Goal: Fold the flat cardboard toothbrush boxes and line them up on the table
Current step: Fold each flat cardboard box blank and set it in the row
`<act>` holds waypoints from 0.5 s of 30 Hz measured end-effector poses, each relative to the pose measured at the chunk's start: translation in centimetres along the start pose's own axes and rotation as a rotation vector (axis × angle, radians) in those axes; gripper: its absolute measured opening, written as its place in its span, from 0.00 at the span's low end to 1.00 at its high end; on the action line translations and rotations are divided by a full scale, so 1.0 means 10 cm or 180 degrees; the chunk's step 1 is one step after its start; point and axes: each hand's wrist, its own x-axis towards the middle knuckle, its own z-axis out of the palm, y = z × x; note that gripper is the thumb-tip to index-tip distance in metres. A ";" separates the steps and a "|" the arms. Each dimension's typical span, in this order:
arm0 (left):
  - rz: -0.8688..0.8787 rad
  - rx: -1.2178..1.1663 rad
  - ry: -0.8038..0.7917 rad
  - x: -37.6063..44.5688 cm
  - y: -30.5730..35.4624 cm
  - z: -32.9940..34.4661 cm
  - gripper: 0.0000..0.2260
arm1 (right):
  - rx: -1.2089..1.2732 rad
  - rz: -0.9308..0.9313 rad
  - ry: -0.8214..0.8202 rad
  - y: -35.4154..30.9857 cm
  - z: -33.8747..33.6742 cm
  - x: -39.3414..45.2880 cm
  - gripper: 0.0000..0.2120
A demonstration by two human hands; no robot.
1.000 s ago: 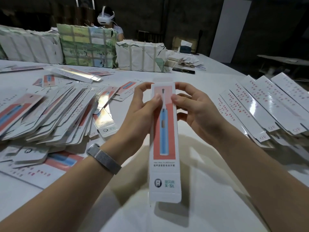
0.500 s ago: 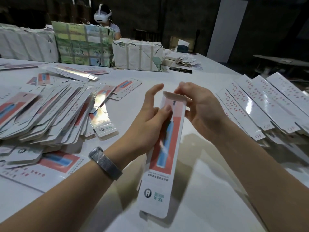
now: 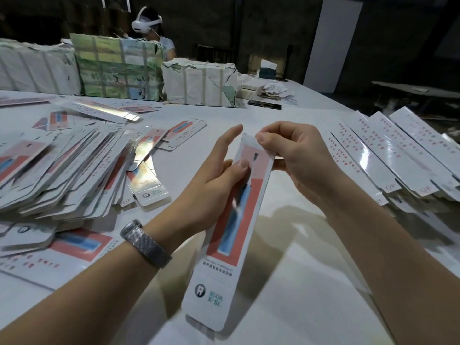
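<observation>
Head view: one toothbrush box [image 3: 231,235] up off the table [image 3: 286,282], left hand [image 3: 214,185] gripping its side, right hand [image 3: 298,155] fingers pinching the top flap.

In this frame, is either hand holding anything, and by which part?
Both hold one toothbrush box. The left hand grips its upper left edge, thumb on the printed front; the right hand pinches the top end.

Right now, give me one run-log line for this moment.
step: closing far-end flap | left hand: grips long white-and-red cardboard toothbrush box | right hand: pinches flap | box: held above white table
</observation>
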 end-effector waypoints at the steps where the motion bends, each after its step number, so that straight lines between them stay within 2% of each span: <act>1: -0.0013 0.0003 -0.0016 0.00 0.00 0.00 0.25 | 0.0010 0.0020 -0.0057 -0.01 -0.02 0.00 0.09; 12: -0.0229 -0.0329 -0.0128 -0.03 0.02 -0.01 0.13 | -0.0186 0.0100 -0.0517 -0.14 -0.22 -0.03 0.08; 15: -0.0165 -0.0428 0.0052 -0.03 0.03 0.01 0.10 | 0.0009 0.0154 -0.0465 -0.13 -0.19 -0.03 0.08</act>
